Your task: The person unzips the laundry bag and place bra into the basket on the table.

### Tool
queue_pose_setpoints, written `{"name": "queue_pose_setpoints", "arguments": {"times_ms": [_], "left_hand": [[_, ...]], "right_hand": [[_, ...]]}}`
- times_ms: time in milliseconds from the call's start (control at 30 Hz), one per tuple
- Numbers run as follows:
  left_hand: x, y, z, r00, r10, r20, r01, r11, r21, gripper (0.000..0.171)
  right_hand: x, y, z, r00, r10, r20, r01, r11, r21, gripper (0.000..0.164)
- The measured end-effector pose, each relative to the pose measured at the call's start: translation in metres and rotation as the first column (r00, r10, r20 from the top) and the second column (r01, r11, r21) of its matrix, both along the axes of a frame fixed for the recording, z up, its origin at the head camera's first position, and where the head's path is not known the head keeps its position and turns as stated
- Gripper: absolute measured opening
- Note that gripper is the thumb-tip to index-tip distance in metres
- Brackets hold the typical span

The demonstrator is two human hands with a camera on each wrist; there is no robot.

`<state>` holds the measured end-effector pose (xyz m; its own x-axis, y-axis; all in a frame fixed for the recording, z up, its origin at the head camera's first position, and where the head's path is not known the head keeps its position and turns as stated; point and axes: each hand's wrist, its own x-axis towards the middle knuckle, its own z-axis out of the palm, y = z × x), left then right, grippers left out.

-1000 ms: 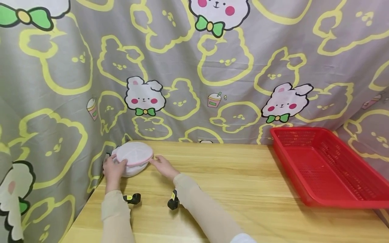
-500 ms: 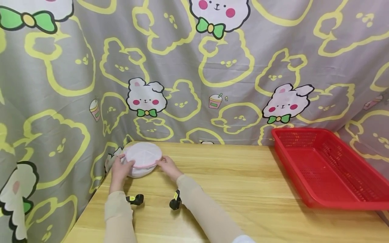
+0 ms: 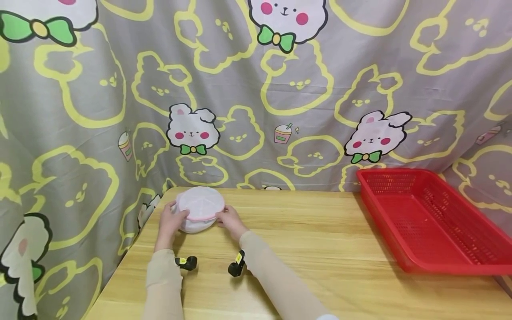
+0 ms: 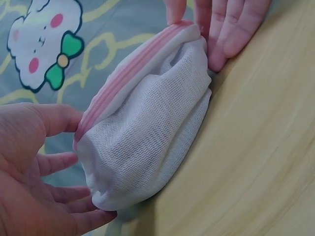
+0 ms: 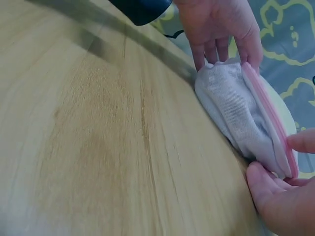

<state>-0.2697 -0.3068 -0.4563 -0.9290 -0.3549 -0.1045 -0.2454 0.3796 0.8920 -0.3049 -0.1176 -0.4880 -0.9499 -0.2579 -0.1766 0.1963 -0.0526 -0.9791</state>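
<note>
A round white mesh laundry bag (image 3: 201, 203) with a pink zipper edge sits at the table's back left. In the left wrist view, soft folds show in the side of the mesh laundry bag (image 4: 142, 123). My left hand (image 3: 170, 222) grips its left side, thumb at the pink edge and fingers around the side. At the opposite side, my right hand (image 3: 231, 221) pinches the edge. The right wrist view has my right hand (image 5: 285, 196) with a finger on the pink edge and the thumb low by the table. What the bag contains is hidden.
A red perforated plastic basket (image 3: 408, 213) stands at the right of the wooden table (image 3: 320, 249). Behind and to the left hangs a grey cartoon-print curtain (image 3: 240, 84). A small black wrist camera (image 3: 187, 262) sticks out from the left sleeve.
The mesh laundry bag has shifted to the right along the table, away from the left curtain, with both hands moving along. My right hand has closed from touching its edge to pinching it.
</note>
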Motion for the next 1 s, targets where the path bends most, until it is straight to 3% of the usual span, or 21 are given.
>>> {"name": "queue_pose_setpoints", "arguments": {"times_ms": [533,1000], "left_hand": [[-0.01,0.027,-0.002,0.997,-0.078,-0.016,0.077,0.993,-0.087,0.074],[-0.015,0.058,0.0,0.986,-0.162,-0.041,0.153,0.973,-0.172,0.072]], "right_hand": [[0.005,0.036,0.001,0.994,-0.007,0.111,0.02,0.994,-0.111,0.058],[0.006,0.073,0.002,0.993,-0.028,0.112,0.041,0.993,-0.114,0.058]]}}
